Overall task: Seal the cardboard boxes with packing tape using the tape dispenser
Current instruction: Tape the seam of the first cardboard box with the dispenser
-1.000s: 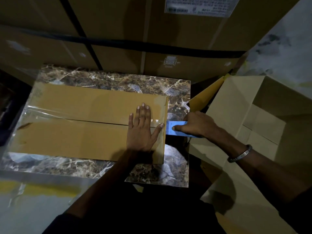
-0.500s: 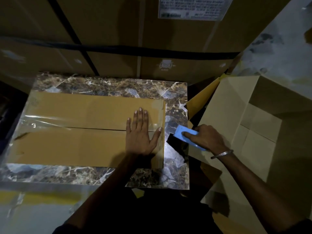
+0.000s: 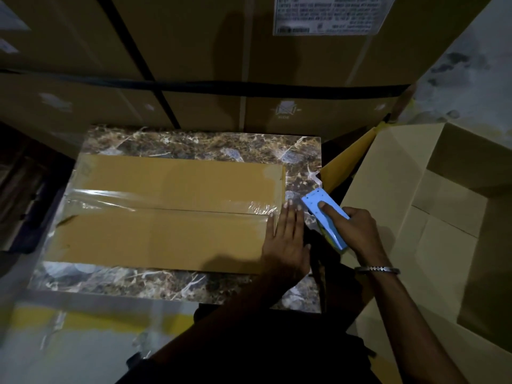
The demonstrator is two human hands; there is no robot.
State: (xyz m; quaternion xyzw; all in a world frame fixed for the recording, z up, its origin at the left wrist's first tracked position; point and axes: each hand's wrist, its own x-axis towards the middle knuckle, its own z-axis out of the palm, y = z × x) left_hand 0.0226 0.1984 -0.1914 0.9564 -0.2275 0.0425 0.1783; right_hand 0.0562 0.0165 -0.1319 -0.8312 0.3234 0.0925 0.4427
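Since the earlier frame, the left hand (image 3: 286, 239) has slid right to the cardboard box's (image 3: 166, 217) right end, fingers flat on the clear tape (image 3: 155, 200). Right hand (image 3: 357, 231) grips the blue tape dispenser (image 3: 325, 217) just beside that edge, over the marbled desk (image 3: 199, 145). An open box (image 3: 388, 189) crowds the right.

head view: looks steeply down from above, close over both hands (image 3: 288, 239); stacked cartons (image 3: 249, 51) stand beyond them.
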